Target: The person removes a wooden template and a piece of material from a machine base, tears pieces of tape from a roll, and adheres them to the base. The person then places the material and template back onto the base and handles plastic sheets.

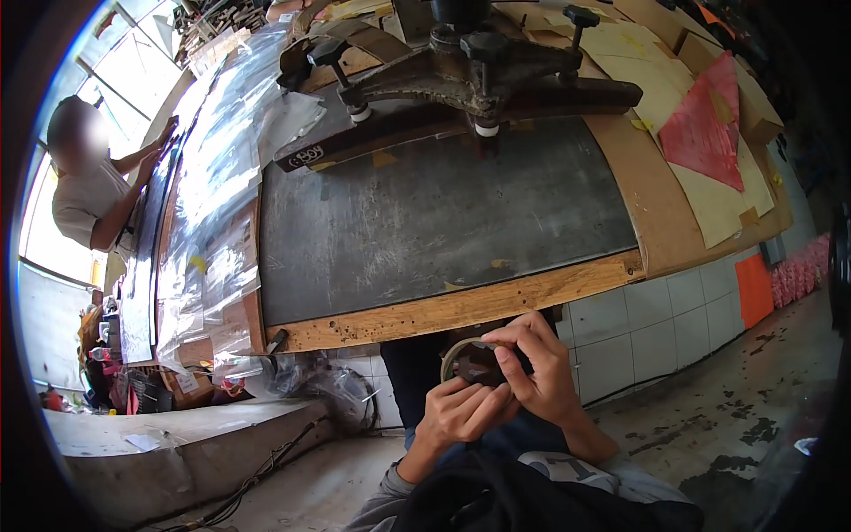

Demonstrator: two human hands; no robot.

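In front of my body, below the table's wooden front edge, I hold a roll of tape (448, 362) in both hands. It shows as a ring with a pale yellowish edge and an open centre. My left hand (465, 412) grips its lower side with curled fingers. Above and to the right, my right hand (536, 368) closes on the upper right side, thumb and index finger bent together. Whether a tape end is between the fingertips is too small to tell.
Ahead lies a dark, scratched flat panel (443, 226) with a wooden edge strip (452, 306). A black clamp frame with knobs (479, 80) stands over its back. Clear plastic sheeting (213, 204) covers the left. Red sheet (706, 124) lies on cardboard right. A person (89, 186) stands far left.
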